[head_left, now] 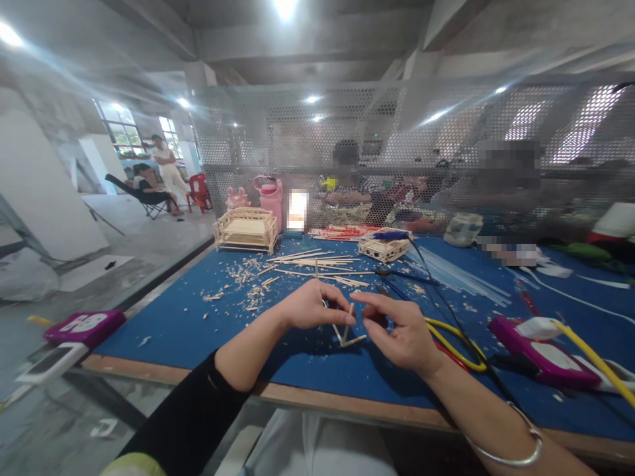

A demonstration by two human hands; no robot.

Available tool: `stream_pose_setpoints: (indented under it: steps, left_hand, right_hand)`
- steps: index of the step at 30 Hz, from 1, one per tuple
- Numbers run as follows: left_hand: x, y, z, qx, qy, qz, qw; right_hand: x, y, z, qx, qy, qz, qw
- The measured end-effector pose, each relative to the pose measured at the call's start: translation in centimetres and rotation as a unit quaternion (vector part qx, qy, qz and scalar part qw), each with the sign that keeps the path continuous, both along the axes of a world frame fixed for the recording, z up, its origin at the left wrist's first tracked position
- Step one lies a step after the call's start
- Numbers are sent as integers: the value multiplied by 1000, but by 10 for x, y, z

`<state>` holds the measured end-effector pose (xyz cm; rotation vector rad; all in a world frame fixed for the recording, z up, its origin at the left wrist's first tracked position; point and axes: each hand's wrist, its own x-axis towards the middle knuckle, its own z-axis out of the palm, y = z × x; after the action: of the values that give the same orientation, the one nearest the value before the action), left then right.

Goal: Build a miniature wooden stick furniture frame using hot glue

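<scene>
Cream sticks (356,341), blue tabletop (169,334), pink bottle (271,200)

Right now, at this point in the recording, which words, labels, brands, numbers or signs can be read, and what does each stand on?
No text can be read for certain.
Purple case at the left: marks on its white patch, too blurred to read.
Purple case at the right: pale patch, too blurred to read.
Bright upright panel: pixelated, unreadable.

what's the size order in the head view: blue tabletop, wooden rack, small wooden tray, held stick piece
1. Blue tabletop
2. Wooden rack
3. Small wooden tray
Unranked: stick piece, partly hidden by left hand
</scene>
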<state>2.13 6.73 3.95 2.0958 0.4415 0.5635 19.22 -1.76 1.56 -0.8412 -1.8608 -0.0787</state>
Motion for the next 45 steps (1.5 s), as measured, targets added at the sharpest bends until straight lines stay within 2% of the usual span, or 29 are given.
stream_pose_setpoints:
  steps: [45]
  left_hand:
    - [0,1,0,8,1,-4,1000]
  right_hand:
    - [0,1,0,4,0,12,1000]
